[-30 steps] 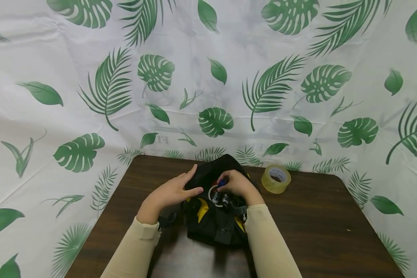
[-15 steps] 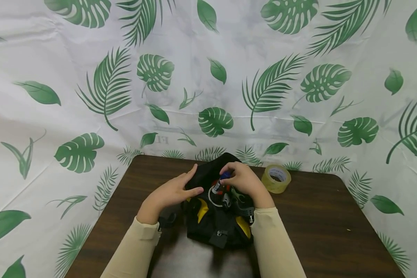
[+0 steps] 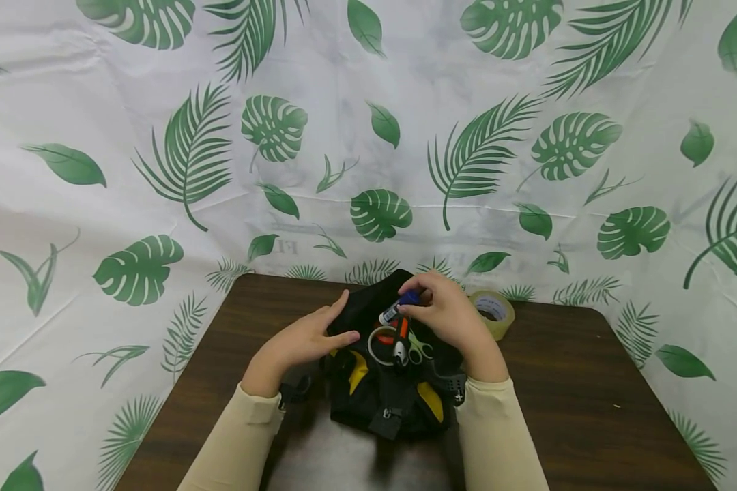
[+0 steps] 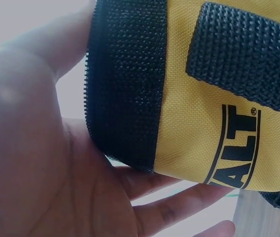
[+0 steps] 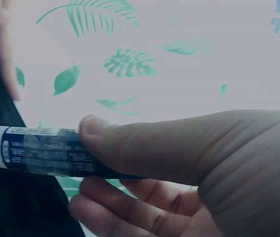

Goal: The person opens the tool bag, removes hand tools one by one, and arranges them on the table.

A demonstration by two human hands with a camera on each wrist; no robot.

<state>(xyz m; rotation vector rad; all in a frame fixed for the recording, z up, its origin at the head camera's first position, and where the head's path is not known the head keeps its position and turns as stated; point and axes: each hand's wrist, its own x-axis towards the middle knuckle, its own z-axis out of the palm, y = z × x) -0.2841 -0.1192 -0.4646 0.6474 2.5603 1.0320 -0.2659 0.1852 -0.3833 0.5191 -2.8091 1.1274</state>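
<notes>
Two hands at work, lower centre of the head view, over a black and yellow tool bag [image 3: 393, 402] on a dark wooden table [image 3: 577, 409]. Right hand [image 3: 448, 317] pinched round a blue tube [image 3: 399, 308], thumb on top, held just above the bag's open mouth. Left hand [image 3: 304, 341] flat against the bag's left side, fingers straight, gripping nothing. Scissors [image 3: 405, 344] poked out of the bag; tape roll [image 3: 496, 310] right of it, partly hidden
</notes>
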